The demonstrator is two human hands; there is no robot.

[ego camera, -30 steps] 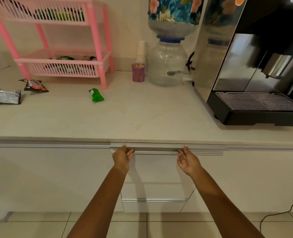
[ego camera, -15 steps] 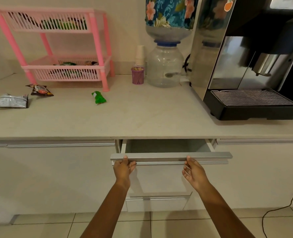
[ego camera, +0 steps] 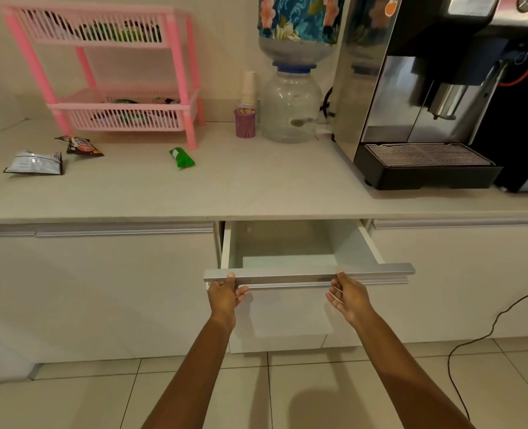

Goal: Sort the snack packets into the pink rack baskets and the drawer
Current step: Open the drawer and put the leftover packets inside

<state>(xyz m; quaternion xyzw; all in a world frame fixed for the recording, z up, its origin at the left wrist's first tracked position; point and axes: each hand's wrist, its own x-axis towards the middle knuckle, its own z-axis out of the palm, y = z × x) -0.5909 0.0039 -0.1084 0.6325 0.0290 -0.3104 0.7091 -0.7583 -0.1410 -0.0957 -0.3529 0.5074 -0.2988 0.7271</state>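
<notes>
Pale counter [ego camera: 256, 187] ahead: we see three packets unsorted — silver packet [ego camera: 33, 163], dark packet [ego camera: 83, 147], green packet [ego camera: 181, 157] near pink rack [ego camera: 123, 117], baskets part-filled. Left hand [ego camera: 224, 297], right hand [ego camera: 348, 297] curl under handle [ego camera: 287, 275] of drawer [ego camera: 296, 246], out and bare inside.

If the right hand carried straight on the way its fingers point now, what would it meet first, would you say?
The right hand already touches the drawer handle, so it would likely press into that bar first; depth is uncertain.

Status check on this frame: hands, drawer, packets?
Both hands, left and right, on the drawer handle. Drawer part open, visible part bare. Three packets on the counter: silver, dark, green.
</notes>
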